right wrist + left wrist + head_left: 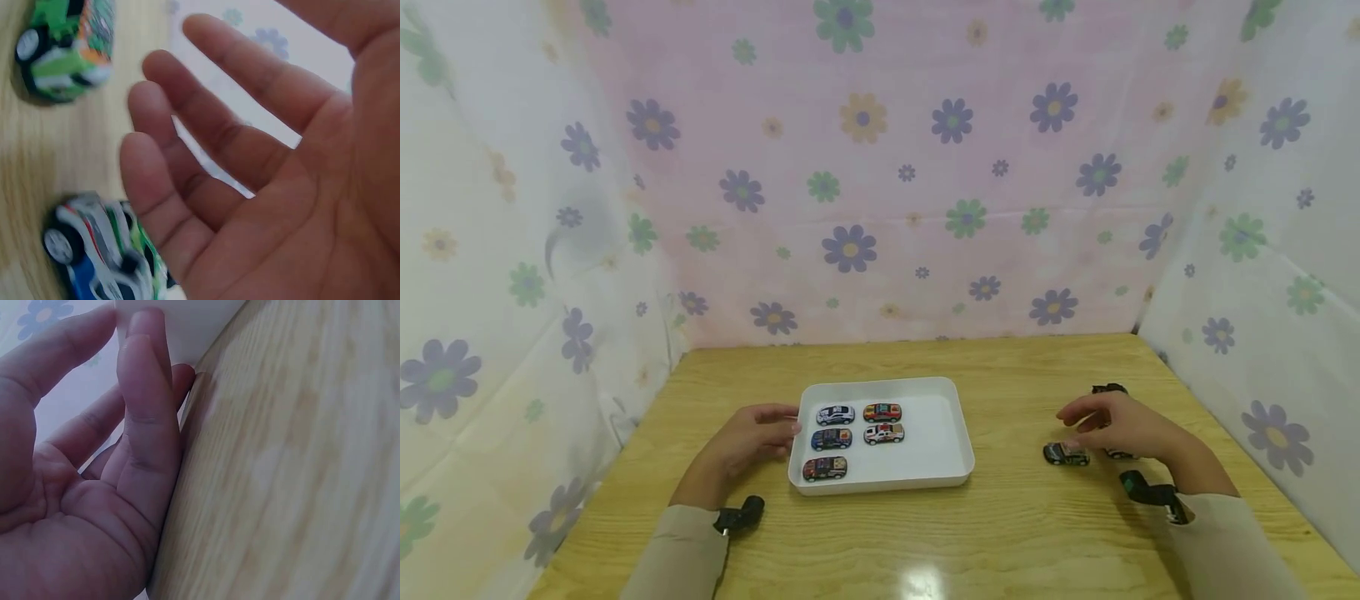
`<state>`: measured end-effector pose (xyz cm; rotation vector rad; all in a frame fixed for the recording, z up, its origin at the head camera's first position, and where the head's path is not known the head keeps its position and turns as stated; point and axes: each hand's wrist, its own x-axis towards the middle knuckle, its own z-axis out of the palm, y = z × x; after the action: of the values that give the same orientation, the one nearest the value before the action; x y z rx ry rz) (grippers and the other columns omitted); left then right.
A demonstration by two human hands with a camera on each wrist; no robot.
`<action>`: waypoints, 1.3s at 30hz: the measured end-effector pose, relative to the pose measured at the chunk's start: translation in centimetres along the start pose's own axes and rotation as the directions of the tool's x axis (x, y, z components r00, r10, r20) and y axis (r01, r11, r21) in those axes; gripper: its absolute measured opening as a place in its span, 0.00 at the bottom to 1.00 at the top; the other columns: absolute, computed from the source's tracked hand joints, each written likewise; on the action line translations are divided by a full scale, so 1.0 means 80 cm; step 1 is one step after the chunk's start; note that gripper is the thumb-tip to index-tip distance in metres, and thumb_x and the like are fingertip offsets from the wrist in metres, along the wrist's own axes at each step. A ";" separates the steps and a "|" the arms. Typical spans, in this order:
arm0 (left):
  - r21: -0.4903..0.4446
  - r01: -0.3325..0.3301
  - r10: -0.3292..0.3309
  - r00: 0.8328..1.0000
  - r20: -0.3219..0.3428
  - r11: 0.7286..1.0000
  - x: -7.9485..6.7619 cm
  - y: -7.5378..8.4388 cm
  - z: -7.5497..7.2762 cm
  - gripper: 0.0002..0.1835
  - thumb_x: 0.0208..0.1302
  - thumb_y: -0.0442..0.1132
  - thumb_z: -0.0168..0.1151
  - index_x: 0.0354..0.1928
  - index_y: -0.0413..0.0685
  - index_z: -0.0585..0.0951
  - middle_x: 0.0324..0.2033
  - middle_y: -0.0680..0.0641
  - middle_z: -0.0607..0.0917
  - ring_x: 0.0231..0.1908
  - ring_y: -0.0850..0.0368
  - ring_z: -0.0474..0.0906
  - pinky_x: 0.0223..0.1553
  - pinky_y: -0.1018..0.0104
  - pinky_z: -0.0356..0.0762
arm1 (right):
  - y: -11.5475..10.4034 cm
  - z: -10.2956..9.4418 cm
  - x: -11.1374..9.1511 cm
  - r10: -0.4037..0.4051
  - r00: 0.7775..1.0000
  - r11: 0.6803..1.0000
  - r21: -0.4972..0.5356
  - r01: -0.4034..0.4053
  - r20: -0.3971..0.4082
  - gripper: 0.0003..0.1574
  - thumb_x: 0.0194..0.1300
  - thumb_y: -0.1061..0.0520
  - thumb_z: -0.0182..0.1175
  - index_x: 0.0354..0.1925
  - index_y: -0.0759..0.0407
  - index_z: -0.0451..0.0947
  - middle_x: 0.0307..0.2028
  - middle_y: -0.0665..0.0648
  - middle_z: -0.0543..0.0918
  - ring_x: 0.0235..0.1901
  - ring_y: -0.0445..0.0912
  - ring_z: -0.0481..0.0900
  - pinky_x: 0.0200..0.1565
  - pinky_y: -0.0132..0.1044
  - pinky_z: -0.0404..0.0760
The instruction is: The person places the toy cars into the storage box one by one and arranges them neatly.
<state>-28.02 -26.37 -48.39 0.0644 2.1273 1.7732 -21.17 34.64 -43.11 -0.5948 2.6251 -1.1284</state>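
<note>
My left hand (752, 437) is at the left end of a white tray (917, 479), its fingertips against the side wall. Close up in the left wrist view, the fingers (147, 394) are loosely extended and touch the tray wall (178, 331). Several toy cars stand in the tray, among them a blue toy car (831, 439) and a red-and-yellow toy car (882, 413). At the right, my right hand (1123, 425) hovers above more toy cars with its fingers spread and nothing held. Below it are a green-and-orange toy car (69, 53) and a white toy car with blue and green markings (103, 253).
The wooden table (880, 533) carries the tray near its middle. A dark toy car (1066, 454) stands left of my right hand, and another dark toy car (1108, 388) shows behind it. Flower-print cloth (910, 200) hangs around the back and sides.
</note>
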 end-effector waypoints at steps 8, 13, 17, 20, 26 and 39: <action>0.008 -0.007 0.007 1.000 0.013 1.000 -0.001 0.001 -0.001 0.33 0.64 0.44 0.75 0.68 0.40 0.76 0.50 0.42 0.88 0.40 0.54 0.86 0.40 0.64 0.88 | 0.007 -0.011 -0.010 0.047 0.997 0.997 0.053 -0.051 0.066 0.32 0.67 0.55 0.71 0.64 0.69 0.77 0.58 0.72 0.81 0.52 0.62 0.83 0.42 0.37 0.87; 0.006 -0.004 0.004 1.000 -0.004 1.000 0.001 0.000 -0.001 0.33 0.64 0.43 0.75 0.68 0.41 0.76 0.50 0.42 0.88 0.40 0.54 0.86 0.40 0.64 0.88 | 0.007 -0.011 -0.014 0.066 0.996 0.997 0.042 -0.068 0.058 0.33 0.65 0.54 0.73 0.63 0.69 0.78 0.57 0.71 0.82 0.53 0.64 0.83 0.40 0.37 0.88; 0.004 0.002 -0.002 1.000 -0.013 1.000 0.001 0.001 0.000 0.33 0.64 0.43 0.75 0.68 0.42 0.76 0.51 0.41 0.88 0.41 0.53 0.87 0.40 0.64 0.88 | 0.009 -0.010 -0.013 0.078 0.995 0.996 0.041 -0.081 0.065 0.33 0.64 0.54 0.73 0.62 0.69 0.79 0.56 0.69 0.84 0.46 0.52 0.86 0.36 0.41 0.88; -0.003 0.008 -0.008 1.000 -0.017 1.000 0.000 0.002 0.001 0.32 0.64 0.42 0.75 0.68 0.42 0.76 0.51 0.41 0.88 0.41 0.53 0.87 0.40 0.64 0.88 | 0.010 -0.008 -0.010 0.081 0.994 0.996 0.025 -0.083 0.075 0.32 0.63 0.53 0.74 0.60 0.68 0.80 0.55 0.67 0.85 0.44 0.47 0.86 0.37 0.39 0.88; -0.001 -0.001 0.001 1.000 -0.018 1.000 -0.004 0.005 0.002 0.32 0.67 0.41 0.72 0.69 0.40 0.75 0.52 0.41 0.87 0.40 0.54 0.87 0.41 0.64 0.88 | 0.012 -0.006 -0.006 0.075 0.994 0.997 -0.023 -0.073 0.076 0.29 0.61 0.52 0.76 0.57 0.64 0.84 0.53 0.63 0.87 0.49 0.54 0.85 0.41 0.35 0.87; 0.006 0.007 -0.007 0.999 -0.040 1.000 -0.002 0.005 0.004 0.30 0.65 0.40 0.73 0.67 0.40 0.77 0.51 0.42 0.88 0.40 0.53 0.87 0.42 0.61 0.89 | 0.015 -0.001 -0.003 0.082 0.993 0.996 -0.028 -0.080 0.081 0.24 0.60 0.53 0.76 0.53 0.60 0.87 0.50 0.61 0.88 0.44 0.47 0.87 0.39 0.35 0.87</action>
<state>-27.82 -26.01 -48.00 0.0237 2.1576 1.7784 -21.32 35.60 -43.93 -0.5231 2.5723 -1.0273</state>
